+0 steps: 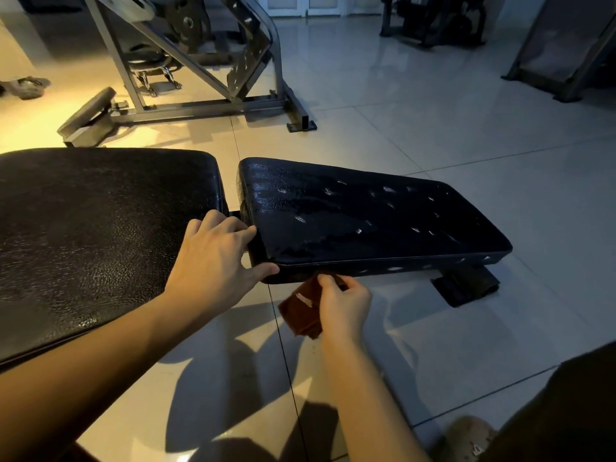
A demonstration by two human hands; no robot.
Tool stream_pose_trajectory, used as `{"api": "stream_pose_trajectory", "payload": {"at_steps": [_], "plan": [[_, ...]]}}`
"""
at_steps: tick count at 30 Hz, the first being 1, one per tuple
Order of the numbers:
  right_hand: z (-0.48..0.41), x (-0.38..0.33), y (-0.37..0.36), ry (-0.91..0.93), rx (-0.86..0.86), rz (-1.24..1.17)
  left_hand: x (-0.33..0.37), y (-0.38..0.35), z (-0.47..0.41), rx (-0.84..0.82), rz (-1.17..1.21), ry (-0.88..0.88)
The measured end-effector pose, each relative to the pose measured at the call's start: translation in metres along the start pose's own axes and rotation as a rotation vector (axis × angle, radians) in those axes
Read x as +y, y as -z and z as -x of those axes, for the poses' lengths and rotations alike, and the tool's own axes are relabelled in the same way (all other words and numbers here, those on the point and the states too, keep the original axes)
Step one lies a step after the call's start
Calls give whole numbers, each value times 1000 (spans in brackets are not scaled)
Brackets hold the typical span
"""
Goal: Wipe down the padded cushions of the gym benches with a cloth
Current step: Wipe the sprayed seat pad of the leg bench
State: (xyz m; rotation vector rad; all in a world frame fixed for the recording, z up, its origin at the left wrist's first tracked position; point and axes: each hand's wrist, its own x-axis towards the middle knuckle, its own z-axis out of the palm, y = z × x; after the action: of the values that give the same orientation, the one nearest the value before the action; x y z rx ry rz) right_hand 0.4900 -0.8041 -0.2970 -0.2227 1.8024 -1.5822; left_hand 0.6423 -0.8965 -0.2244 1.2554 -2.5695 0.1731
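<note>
The larger back cushion (100, 235) is cut off by the left edge, so its full length cannot be seen. Its black cracked cover runs off leftward, and its right end stops at a narrow gap. Behind it stands a grey machine frame (206, 75), its top out of view, with a dark weight plate (188, 23) that is hard to make out in the dim light.

The left hand (213, 255) rests at that gap, on the near left corner of the seat cushion (366, 221). Its fingers are spread with the tips dipping into the gap and partly hidden, and the thumb stretches along the cushion's front side.

The seat cushion lies with its long axis running left to right, its far right end angled a little toward the camera. The top is glossy and dotted with pale tears.

Just below its front edge, near the left corner, the right hand (343, 305) pinches a brown cloth (300, 311) between curled fingers and thumb. The hand covers much of the cloth. The upper end touches the cushion's underside edge, and the rest hangs over the tiled floor (466, 128).

Under the cushion's right end a dark bench foot (466, 286) shows only in part. At the bottom right, a blurred piece of footwear (466, 438) is cut off by the frame.
</note>
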Motion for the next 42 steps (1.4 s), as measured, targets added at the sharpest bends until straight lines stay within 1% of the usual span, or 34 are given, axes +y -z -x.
{"api": "stream_pose_trajectory", "payload": {"at_steps": [3, 8, 9, 11, 13, 14, 15, 18, 19, 21, 23, 25, 26, 28, 29, 31, 33, 35, 36, 37, 38, 39, 40, 42], "plan": [[-8, 3, 7, -21, 63, -23, 1, 1, 0, -7, 0, 4], [14, -1, -11, 27, -96, 32, -2, -1, 0, 13, -4, -12], [12, -3, -7, 11, -86, 38, -1, -1, 0, 12, -3, -8], [-3, -7, 7, -46, 0, 9, 0, -2, 0, 3, -8, -4], [-15, -6, 19, -39, 92, -4, -1, -2, 0, -3, -13, -3], [-14, -4, 19, -23, 105, -12, -1, -2, 0, 0, -12, -5], [-9, -4, 13, 4, 81, -16, -1, -2, -1, 4, -11, -5], [23, 2, -14, 79, -124, 52, -1, -2, -1, 9, -8, -4], [31, 2, -18, 117, -148, 85, -1, -2, -1, 12, -7, -5], [28, -3, -13, 94, -106, 76, -1, -3, -1, 10, 3, -8], [6, -7, 4, 9, 20, 5, -2, -3, 0, 4, 3, -12], [-8, -9, 15, 22, 129, -10, -2, -3, 0, 6, -10, -15], [-7, -8, 14, 46, 133, -4, -2, -3, 0, 9, -8, -16], [9, -6, 1, 114, 12, 24, -1, -3, -1, 6, 0, -14], [19, -2, -9, 156, -55, 79, -1, -2, -1, 2, 0, -13], [34, 2, -17, 208, -114, 157, -1, -2, -1, -4, -3, -13], [22, 2, -6, 190, -25, 150, -1, -1, 0, -12, -2, -16], [-6, 1, 13, 115, 157, 46, -1, 0, 0, -16, -6, -12], [-17, 0, 18, 106, 252, 18, -1, 1, 1, -19, -9, -7], [-20, 0, 19, 115, 313, 17, 0, 0, 1, -21, -11, -5], [-16, -1, 15, 117, 319, 28, 0, 0, 0, -21, -12, -6], [-6, -1, 6, 120, 269, 31, -1, 0, 0, -16, -13, -10], [7, 2, -5, 123, 182, 16, -1, 0, -1, -13, -12, -13], [36, 10, -25, 196, 14, 54, -1, 0, -1, -7, -4, -12]]}}
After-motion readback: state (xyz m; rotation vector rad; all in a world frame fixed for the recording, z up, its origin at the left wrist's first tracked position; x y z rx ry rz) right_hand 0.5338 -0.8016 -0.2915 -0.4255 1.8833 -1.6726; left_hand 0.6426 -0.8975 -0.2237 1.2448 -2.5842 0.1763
